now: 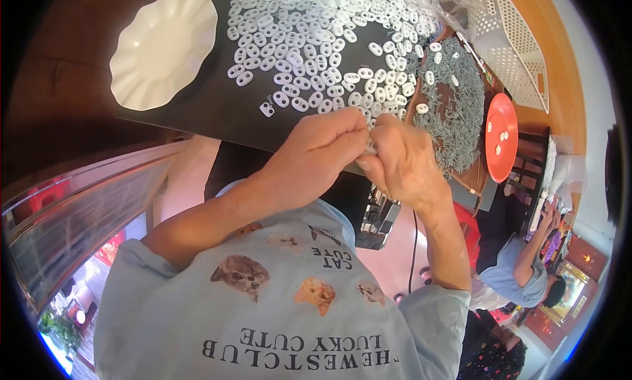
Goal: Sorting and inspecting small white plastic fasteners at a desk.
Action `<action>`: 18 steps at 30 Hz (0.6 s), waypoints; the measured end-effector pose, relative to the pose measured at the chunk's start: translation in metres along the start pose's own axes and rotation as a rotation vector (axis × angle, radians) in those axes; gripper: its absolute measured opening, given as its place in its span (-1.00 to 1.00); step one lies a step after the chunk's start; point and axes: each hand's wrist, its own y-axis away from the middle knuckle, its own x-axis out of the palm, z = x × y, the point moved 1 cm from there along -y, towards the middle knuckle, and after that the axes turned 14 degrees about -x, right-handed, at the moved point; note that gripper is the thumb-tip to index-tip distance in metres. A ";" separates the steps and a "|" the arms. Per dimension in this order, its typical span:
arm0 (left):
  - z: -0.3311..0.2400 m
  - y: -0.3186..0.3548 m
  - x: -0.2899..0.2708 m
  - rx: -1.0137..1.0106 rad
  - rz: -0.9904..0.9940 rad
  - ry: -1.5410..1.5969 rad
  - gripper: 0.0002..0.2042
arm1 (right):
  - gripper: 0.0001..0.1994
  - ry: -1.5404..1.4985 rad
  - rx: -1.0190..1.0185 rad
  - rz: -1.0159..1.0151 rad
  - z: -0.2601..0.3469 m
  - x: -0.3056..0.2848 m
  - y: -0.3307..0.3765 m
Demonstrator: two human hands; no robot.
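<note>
My left hand (pixel 322 139) and my right hand (pixel 409 157) meet at the near edge of the dark table (pixel 197 126). Both are closed, with fingertips pressed together and touching. A small whitish bit shows between them, but the fingers hide most of it. Just beyond my hands spread many small white oval plastic pieces with two holes (pixel 289 57), some heaped on one another. One such piece (pixel 266 109) lies apart near the table edge. Right of them is a pile of thin grey pieces (pixel 451 110), too small to make out, with a few white ovals on top.
A cream scalloped dish (pixel 161 51) stands at the far left. On the right are a red plate (pixel 501 139) with a few white pieces and a white perforated basket (pixel 507 41). Below the table sits a metal device (pixel 380 218) near a black cable. Another person (pixel 517 268) works at the right.
</note>
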 end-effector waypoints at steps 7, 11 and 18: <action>-0.002 0.003 -0.001 0.000 0.067 0.021 -0.81 | -0.64 0.008 -0.029 -0.095 0.003 -0.001 0.000; -0.003 0.001 -0.004 0.038 0.164 0.053 -0.78 | -0.71 -0.157 0.108 -0.096 0.006 0.002 0.010; -0.014 -0.008 -0.021 -0.061 0.248 -0.257 -0.75 | -0.83 -0.503 0.375 -0.043 0.013 -0.011 0.004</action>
